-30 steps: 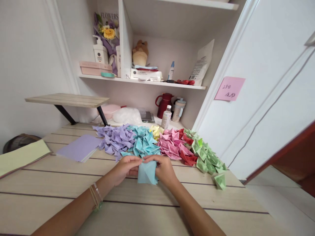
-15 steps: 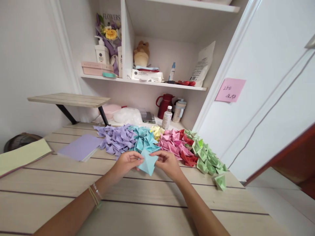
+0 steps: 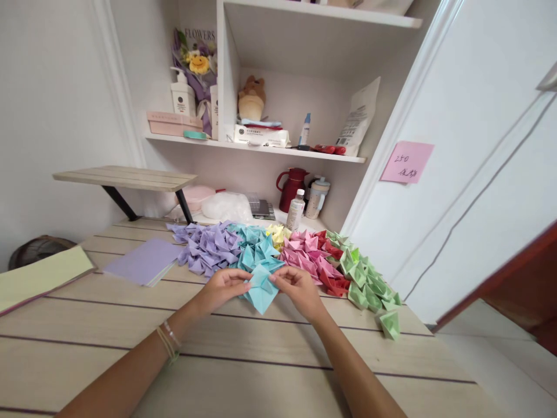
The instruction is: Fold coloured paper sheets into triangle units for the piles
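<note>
In the head view, a light blue folded paper [image 3: 262, 296] is held between the two hands, above the near part of the wooden counter [image 3: 243, 371]. It is turned like a diamond, with one corner pointed toward the person and its side corners set at the fingertips.

The left corner is pinched by the left hand [image 3: 227, 288], whose thumb is laid along the near face; its fingers are curled and partly hidden behind the paper. The right corner is gripped in the same way by the right hand [image 3: 298, 287], with the thumb pressed on the near face and the fingers bent. Each hand is closed only as far as the paper's thickness.

Just beyond the paper, blue folded pieces [image 3: 257, 251] are heaped, flanked by purple folded pieces [image 3: 209, 247] on the left and pink folded pieces [image 3: 300, 255] on the right.
</note>
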Tool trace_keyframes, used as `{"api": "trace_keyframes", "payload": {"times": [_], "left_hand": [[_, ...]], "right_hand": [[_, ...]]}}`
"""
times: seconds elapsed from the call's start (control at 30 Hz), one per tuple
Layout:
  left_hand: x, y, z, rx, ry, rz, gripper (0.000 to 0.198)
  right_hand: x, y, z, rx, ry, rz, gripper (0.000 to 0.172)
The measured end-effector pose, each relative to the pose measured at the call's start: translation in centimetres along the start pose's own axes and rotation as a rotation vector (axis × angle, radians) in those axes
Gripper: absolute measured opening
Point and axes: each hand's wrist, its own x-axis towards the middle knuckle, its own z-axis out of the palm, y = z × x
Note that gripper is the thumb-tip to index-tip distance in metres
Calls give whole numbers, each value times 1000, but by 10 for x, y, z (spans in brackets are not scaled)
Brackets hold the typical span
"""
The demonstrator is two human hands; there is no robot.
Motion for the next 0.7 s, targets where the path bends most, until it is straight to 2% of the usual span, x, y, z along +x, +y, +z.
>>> {"api": "trace_keyframes", "payload": {"times": [0.23,0.33,0.43,0.53,0.63,0.7], "left_hand": [[3,-4,-1,92,0,11,22],[3,-7,-1,98,49,13,27],[3,-7,-2,90,75,30,35],[3,-6,-2,75,65,85,32],[1,-4,0,114,52,133,26],[-1,-4,3,162,10,98,26]], "right_hand": [[0,6,6,-38,17,-13,25],[-1,5,5,-46,-36,-34,27],[-3,2,2,-75,-143,-34,42],[-3,1,1,-133,-172,-13,52],[-3,1,2,-140,-119,0,41],[-2,2,3,-146,-56,-12,31]]}}
